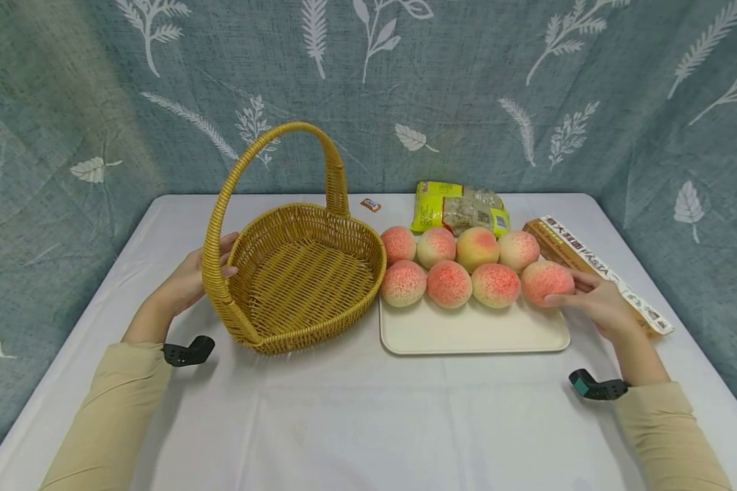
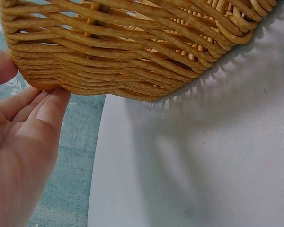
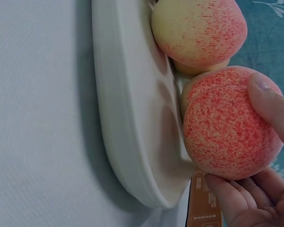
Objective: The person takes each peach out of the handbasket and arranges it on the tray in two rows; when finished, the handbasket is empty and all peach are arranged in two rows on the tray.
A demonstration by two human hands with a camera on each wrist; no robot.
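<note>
A woven wicker basket (image 1: 310, 273) with a tall arched handle (image 1: 221, 198) stands on the left of the table, and nothing lies inside it. My left hand (image 1: 190, 276) grips its left side near the foot of the handle; the left wrist view has thumb and fingers (image 2: 52, 106) on either side of the weave. To the right, my right hand (image 1: 598, 303) holds the front-right peach (image 1: 546, 283) between thumb and fingers. Several more peaches (image 1: 449, 284) sit in two rows on a cream tray (image 1: 473, 334). The right wrist view shows the held peach (image 3: 232, 127) close up.
Behind the peaches lies a yellow-green packet (image 1: 460, 206). A brown pasta box (image 1: 602, 273) lies slanted at the right, close by my right hand. A small orange wrapped piece (image 1: 371, 204) is near the back edge. Patterned cloth (image 1: 368, 102) hangs behind the white-covered table (image 1: 356, 423).
</note>
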